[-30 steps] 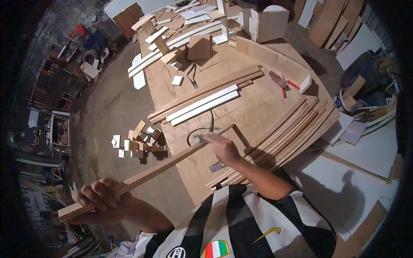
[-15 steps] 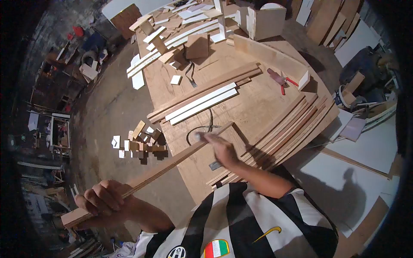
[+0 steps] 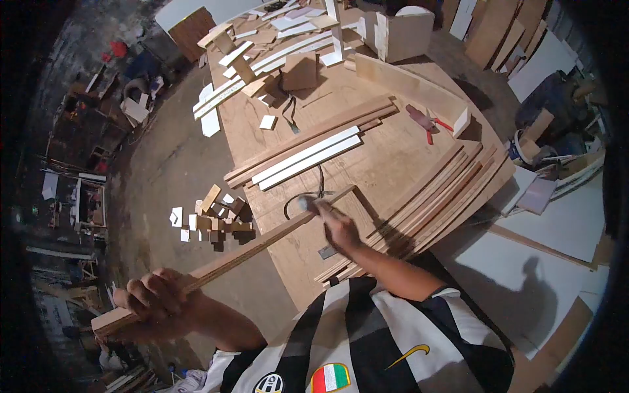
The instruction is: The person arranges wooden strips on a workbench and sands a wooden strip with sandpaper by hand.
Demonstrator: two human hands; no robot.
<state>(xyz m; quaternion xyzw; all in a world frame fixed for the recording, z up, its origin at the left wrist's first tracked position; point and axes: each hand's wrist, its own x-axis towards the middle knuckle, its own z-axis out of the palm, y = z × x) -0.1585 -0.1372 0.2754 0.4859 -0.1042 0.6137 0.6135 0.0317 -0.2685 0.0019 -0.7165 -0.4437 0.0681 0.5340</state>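
Head view: holding a long wooden strip [image 3: 242, 250] slantwise, partly over the table [image 3: 393, 160], fingers of the left hand [image 3: 157, 296] clamped around its lower end. Right hand [image 3: 341, 229] at its upper part, beside a small pale thing [image 3: 304, 202], fingers too blurred to tell whether together or apart. Beyond, two white strips [image 3: 308, 156]; farther right, a red-handled tool [image 3: 432, 123].

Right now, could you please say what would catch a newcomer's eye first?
Probably the striped shirt at bottom centre and the long wooden strip slanting up from the left hand at lower left. On the table, two bright white strips lie near mid-picture, with a red-handled tool farther right.
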